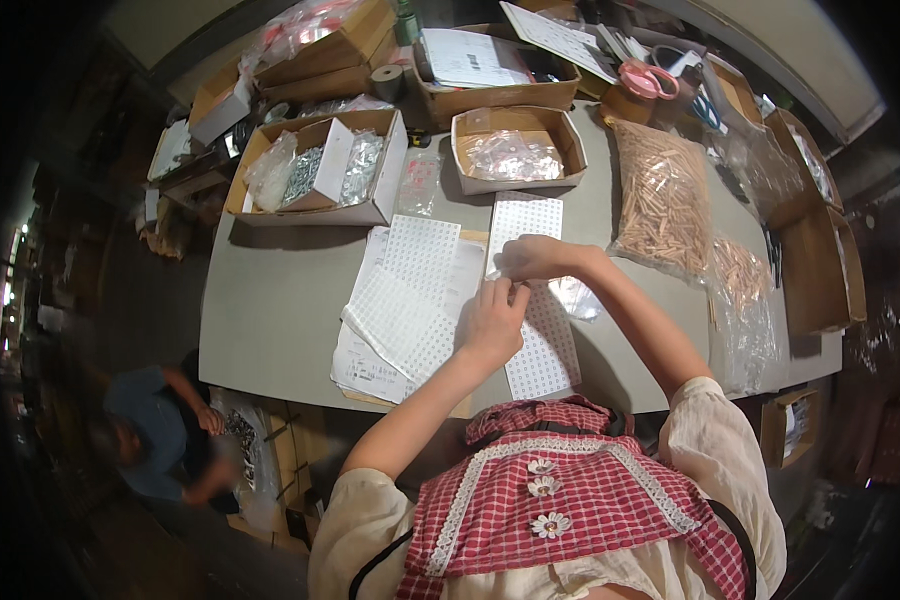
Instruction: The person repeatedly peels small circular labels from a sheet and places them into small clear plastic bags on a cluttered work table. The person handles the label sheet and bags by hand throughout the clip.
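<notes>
My hands meet over a long white sheet of small printed stickers (545,355) lying in front of me. My left hand (497,318) is closed, fingertips pinched at the sheet's left edge. Just beyond it my right hand (536,257) is curled, its fingertips bent down close to the left ones. Whatever they pinch is too small and hidden to name. Beside the right wrist lies a clear plastic bag (576,298). Left of my hands, more sticker sheets (402,312) overlap on a stack of printed papers (362,368).
A divided box (395,190) of metal hardware and bags stands back left. Behind the sheets sits a shallow box (520,184) of clear bags. At right lie a big bag of wooden dowels (662,190) and a smaller one (740,280). Another person (160,430) crouches lower left.
</notes>
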{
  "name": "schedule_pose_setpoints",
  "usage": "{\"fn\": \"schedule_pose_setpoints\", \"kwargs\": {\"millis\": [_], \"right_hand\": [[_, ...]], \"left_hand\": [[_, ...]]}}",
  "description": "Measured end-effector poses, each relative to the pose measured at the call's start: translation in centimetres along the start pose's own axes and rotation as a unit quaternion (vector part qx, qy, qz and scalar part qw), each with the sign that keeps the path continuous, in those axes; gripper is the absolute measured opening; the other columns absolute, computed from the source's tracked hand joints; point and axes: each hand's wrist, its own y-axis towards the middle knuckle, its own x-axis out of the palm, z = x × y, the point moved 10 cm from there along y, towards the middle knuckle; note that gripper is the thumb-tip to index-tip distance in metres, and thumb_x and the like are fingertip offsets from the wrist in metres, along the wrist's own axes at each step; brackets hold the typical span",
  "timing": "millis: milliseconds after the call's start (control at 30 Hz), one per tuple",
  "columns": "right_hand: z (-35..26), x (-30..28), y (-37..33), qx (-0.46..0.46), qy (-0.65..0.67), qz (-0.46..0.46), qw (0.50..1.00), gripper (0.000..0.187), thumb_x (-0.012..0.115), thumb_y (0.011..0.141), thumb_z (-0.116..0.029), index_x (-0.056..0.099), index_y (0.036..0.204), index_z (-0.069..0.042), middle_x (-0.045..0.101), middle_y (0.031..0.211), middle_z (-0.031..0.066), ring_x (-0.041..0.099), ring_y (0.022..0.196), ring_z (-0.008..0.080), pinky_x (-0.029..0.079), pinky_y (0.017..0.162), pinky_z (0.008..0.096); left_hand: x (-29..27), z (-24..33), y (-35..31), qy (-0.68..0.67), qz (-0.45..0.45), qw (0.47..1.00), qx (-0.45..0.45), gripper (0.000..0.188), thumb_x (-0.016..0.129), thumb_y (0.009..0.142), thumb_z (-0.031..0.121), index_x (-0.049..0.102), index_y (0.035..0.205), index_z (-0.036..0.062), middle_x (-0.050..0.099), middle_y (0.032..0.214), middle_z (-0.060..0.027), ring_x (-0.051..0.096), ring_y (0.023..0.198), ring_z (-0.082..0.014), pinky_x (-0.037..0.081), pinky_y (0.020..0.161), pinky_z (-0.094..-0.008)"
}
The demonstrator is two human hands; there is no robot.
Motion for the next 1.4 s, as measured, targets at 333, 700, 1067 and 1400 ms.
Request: {"fn": "schedule_pose_setpoints", "kwargs": {"millis": [333,700,1067,1400], "right_hand": [[3.1,-3.2,-0.7,0.131,0.042,0.101,0.985,0.024,0.075,0.078,-0.029,0.079,0.093,-0.011,0.077,0.092,0.0103,0.071,0.090,0.0312,0.052,0.089,0.0459],[5.1,-7.4,1.1,0.057,-0.070,0.320,0.943,0.017,0.069,0.083,-0.013,0.069,0.096,-0.002,0.064,0.113,0.0201,0.057,0.112,0.0397,0.044,0.100,0.0495],[3.4,-7.6,-0.7,0.046,-0.012,0.338,0.940,0.017,0.067,0.080,-0.010,0.068,0.092,0.002,0.069,0.089,0.0209,0.066,0.090,0.0400,0.053,0.081,0.0462],[0.8,-5.7,-3.7,0.038,0.101,0.381,0.918,0.018,0.068,0.079,-0.007,0.069,0.096,-0.002,0.073,0.090,0.0167,0.068,0.090,0.0373,0.054,0.080,0.0464]], "left_hand": [[-1.3,-2.7,0.5,-0.098,0.013,0.995,-0.018,0.039,0.069,0.089,0.008,0.059,0.126,0.0036,0.060,0.114,-0.0140,0.057,0.107,-0.0327,0.050,0.092,-0.0446],[-1.1,-0.9,0.5,-0.076,-0.078,0.994,0.002,0.075,0.077,0.087,0.035,0.046,0.143,-0.0030,0.055,0.123,-0.0189,0.052,0.118,-0.0361,0.043,0.104,-0.0457],[0.6,-1.2,-0.8,-0.053,-0.101,0.993,0.036,0.116,0.089,0.064,0.056,0.039,0.151,-0.0019,0.048,0.125,-0.0164,0.046,0.119,-0.0339,0.036,0.106,-0.0458],[-0.1,-1.4,-1.3,-0.226,-0.123,0.966,0.014,0.057,0.070,0.094,0.039,0.059,0.133,-0.0003,0.057,0.110,-0.0149,0.053,0.108,-0.0321,0.043,0.099,-0.0431]]}}
